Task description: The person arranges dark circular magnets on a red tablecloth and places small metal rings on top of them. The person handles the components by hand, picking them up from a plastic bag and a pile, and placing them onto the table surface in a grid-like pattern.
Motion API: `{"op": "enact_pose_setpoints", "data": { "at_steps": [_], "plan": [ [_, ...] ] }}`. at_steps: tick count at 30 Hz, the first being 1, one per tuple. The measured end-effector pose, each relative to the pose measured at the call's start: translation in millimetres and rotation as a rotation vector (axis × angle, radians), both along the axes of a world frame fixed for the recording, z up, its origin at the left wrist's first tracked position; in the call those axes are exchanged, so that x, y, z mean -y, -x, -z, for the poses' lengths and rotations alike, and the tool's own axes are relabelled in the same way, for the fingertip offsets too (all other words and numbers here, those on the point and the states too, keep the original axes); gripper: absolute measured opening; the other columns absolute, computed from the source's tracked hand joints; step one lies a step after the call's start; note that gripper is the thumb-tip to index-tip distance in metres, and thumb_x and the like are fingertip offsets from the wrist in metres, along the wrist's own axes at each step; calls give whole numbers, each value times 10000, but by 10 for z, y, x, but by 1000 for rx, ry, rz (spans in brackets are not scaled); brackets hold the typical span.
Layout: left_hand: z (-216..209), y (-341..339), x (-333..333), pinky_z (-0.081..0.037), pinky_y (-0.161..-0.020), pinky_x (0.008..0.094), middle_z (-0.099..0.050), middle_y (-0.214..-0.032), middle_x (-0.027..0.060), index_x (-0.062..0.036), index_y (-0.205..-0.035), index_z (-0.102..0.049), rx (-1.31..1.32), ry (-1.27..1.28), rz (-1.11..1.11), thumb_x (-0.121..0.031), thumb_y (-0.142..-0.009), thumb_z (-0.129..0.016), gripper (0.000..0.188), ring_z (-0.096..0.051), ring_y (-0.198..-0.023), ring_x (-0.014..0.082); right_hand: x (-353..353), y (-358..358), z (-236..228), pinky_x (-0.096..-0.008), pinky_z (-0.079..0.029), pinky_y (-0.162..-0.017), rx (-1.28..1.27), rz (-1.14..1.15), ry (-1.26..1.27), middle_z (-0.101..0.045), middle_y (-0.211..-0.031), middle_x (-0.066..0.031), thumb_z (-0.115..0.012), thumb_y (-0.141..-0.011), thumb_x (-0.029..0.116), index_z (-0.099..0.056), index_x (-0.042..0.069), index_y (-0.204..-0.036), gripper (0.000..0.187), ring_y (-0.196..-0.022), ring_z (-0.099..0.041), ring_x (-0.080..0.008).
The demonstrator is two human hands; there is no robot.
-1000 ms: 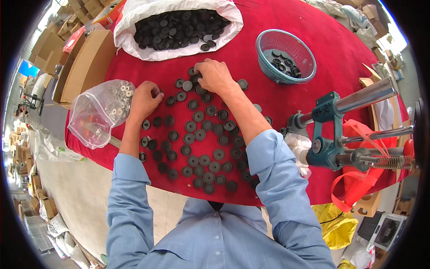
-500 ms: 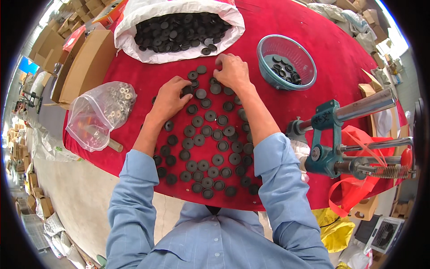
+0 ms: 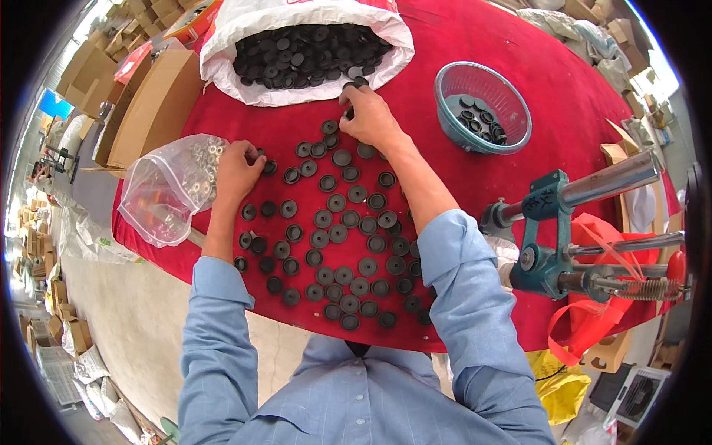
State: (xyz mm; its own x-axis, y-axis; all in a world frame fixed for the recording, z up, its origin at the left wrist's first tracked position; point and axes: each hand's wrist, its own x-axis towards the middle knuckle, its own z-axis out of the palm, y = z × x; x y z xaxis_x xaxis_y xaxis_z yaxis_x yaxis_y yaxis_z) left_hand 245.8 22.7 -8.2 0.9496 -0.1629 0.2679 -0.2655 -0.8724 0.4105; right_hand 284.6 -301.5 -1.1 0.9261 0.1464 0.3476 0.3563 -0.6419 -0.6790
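Many round black caps [image 3: 350, 218], shallow and rubber-looking, lie spread over the red tablecloth. My left hand [image 3: 234, 175] is at the left of the spread, beside the clear bag, its fingers closed on a black cap at the fingertips. Farther off, below the mouth of a white sack [image 3: 293, 99], my right hand [image 3: 373, 119] has its fingers bent around dark caps, partly hidden by the hand. A heap of the same black caps [image 3: 304, 55] fills the sack's opening.
A blue-green plastic basket [image 3: 448, 122] with several black rings stands at right. Nearer is a green hand press [image 3: 535, 245] with steel rods and a red bag [image 3: 589, 245]. On the left are a clear bag of small metal parts [image 3: 159, 196] and an open cardboard box [image 3: 152, 111].
My left hand has moved left, away from the middle of the caps to the clear bag's side. My right hand has shifted slightly farther away, up to the sack's mouth.
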Motion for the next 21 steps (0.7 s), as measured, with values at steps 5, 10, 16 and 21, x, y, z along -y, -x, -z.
{"op": "enact_pose_setpoints", "data": {
  "at_steps": [5,10,16,21],
  "plan": [
    [-75,63,494,-539,-948,456,-730,-1144,151,-38,-1046,-739,226,83,185,-111,-841,-826,235,-682,-1074,359,181,-5,137,-514,-575,-900,22,-19,111,-720,-1070,-181,-785,-812,104,-744,56,-990,189,-1023,-704,-421],
    [-133,178,968,-537,-962,456,-743,-1173,112,-57,-1090,-773,179,43,447,-72,-832,-821,263,-675,-1102,340,356,150,-75,-500,-586,-904,30,104,182,-787,-952,-134,-803,-835,137,-802,84,-1010,183,-990,-745,-373],
    [-112,194,978,-531,-906,471,-739,-1101,112,-55,-1064,-772,141,-77,452,-109,-851,-810,223,-667,-1054,341,491,551,-346,-467,-595,-923,-193,25,263,-787,-995,-128,-832,-821,162,-798,88,-1063,256,-1042,-751,-331],
    [-191,206,1293,-530,-910,471,-726,-1108,131,-47,-1129,-760,176,46,465,-143,-848,-825,304,-665,-1046,356,650,675,-295,-481,-591,-950,-153,202,378,-761,-1144,-126,-868,-811,210,-778,89,-1137,359,-1114,-729,-335]
  ]
}}
